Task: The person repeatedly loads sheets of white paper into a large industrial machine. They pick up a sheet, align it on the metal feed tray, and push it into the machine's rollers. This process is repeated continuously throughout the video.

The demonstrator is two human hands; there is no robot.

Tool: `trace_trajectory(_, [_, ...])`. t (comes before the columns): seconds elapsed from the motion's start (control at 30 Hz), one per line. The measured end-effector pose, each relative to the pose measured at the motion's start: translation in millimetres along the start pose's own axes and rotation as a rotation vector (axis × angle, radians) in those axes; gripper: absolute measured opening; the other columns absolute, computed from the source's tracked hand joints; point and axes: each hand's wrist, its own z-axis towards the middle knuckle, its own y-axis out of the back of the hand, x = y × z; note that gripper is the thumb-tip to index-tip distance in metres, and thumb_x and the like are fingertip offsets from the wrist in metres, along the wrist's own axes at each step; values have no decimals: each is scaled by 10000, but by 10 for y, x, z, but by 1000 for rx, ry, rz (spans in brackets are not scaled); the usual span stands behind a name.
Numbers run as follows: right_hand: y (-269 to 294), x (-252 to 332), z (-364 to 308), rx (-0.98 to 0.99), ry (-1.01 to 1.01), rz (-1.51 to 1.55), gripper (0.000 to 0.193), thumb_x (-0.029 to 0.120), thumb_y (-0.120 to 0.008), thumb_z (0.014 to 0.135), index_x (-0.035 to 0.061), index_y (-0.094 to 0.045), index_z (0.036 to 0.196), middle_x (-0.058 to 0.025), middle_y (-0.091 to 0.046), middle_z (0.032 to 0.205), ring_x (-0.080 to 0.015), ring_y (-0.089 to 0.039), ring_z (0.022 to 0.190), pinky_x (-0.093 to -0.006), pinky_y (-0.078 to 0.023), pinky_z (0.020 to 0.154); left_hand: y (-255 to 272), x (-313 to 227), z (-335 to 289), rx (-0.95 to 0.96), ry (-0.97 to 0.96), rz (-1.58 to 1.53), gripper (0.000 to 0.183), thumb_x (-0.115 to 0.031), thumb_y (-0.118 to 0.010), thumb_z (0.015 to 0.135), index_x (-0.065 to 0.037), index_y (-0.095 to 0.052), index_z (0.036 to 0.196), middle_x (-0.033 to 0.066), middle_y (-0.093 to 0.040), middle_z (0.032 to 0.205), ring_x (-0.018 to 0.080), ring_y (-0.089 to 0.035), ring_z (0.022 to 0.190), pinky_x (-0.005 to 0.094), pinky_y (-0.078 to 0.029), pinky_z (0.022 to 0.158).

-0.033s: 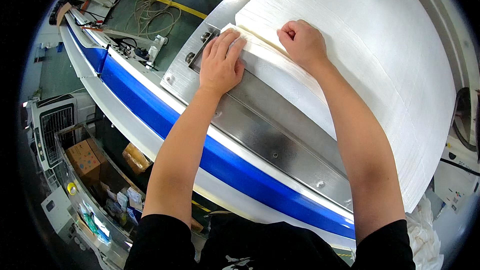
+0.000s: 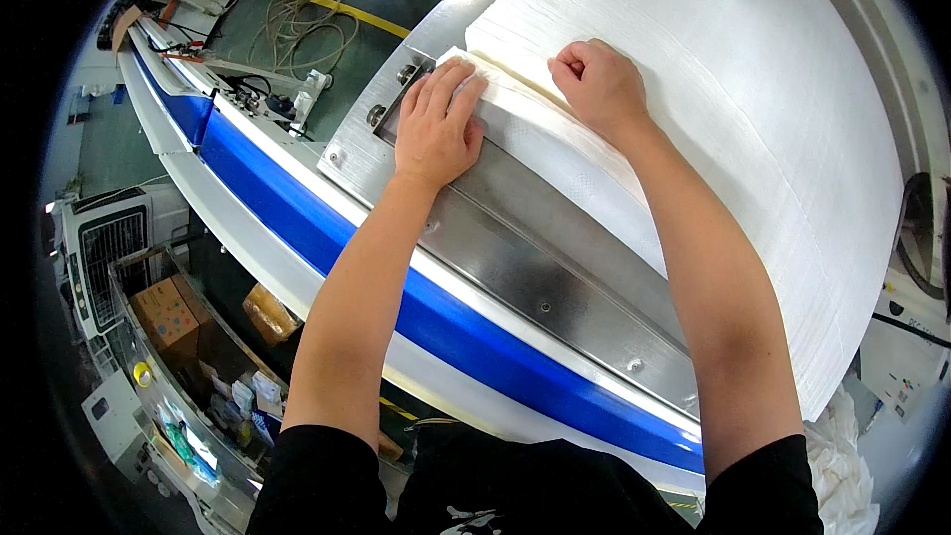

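Note:
My left hand (image 2: 433,129) lies over the left end of a narrow stack of white tissue-like sheets (image 2: 515,91). Its fingers stretch forward onto that end, and the thumb is beside them, above a steel channel. My right hand (image 2: 602,87) is closed in a fist, its knuckles turned toward the narrow stack. It rests on the large white sheet pile (image 2: 733,109), near the edge where the two meet. I see nothing in the fist, though its underside is hidden. A steel plate (image 2: 540,272) with screws runs along the near side of the sheets.
A blue and white machine panel (image 2: 475,332) curves between my body and the plate. Two dark knobs (image 2: 376,116) stick up left of my left hand. At lower left is a bin (image 2: 124,287) with cardboard boxes. Coiled cable (image 2: 302,30) lies on the floor at upper left.

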Motion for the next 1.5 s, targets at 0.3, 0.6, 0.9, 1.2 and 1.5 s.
trace_trajectory(0.3, [-74, 32, -172, -124, 406, -91, 119, 223, -588, 812, 112, -622, 785, -55, -554, 805, -240, -590, 714, -357, -487, 630, 4, -14, 40, -1, -12, 14, 594, -41, -555, 626, -148, -491, 1207, 84, -505, 1159, 264, -462, 1136, 405, -346, 966])
trace_trajectory(0.6, [-38, 86, -338, -100, 258, -142, 177, 262, -572, 813, 101, -631, 767, -69, -552, 781, -247, -586, 729, -376, -490, 623, 93, -1, 140, 73, -73, 181, 312, -116, -606, 618, -130, -554, 925, 51, -519, 1096, 218, -484, 1075, 390, -360, 914])
trace_trajectory(0.9, [389, 0, -1474, 3, -161, -182, 263, 274, -498, 862, 42, -622, 853, -136, -590, 881, -276, -582, 808, -433, -471, 714, 429, 211, 491, 593, -322, 248, 385, -84, -630, 623, -90, -552, 1000, 103, -562, 1102, 271, -522, 1041, 432, -350, 953])
trace_trajectory(1.2, [1045, -1071, -2834, -65, -443, -252, 335, 345, -444, 886, 85, -639, 804, -134, -612, 824, -310, -590, 811, -438, -452, 725, 271, -48, 484, 533, -154, 382, 387, -131, -615, 648, -116, -505, 1019, 72, -565, 1051, 250, -527, 994, 409, -361, 879])
trace_trajectory(1.5, [1530, -1447, -3328, 24, -689, -302, 490, 434, -345, 916, 72, -658, 809, -165, -627, 779, -359, -591, 735, -437, -456, 709, 130, -364, 902, 1062, -283, 806, 301, -161, -598, 713, -119, -627, 1010, 94, -633, 974, 230, -602, 937, 367, -384, 872])
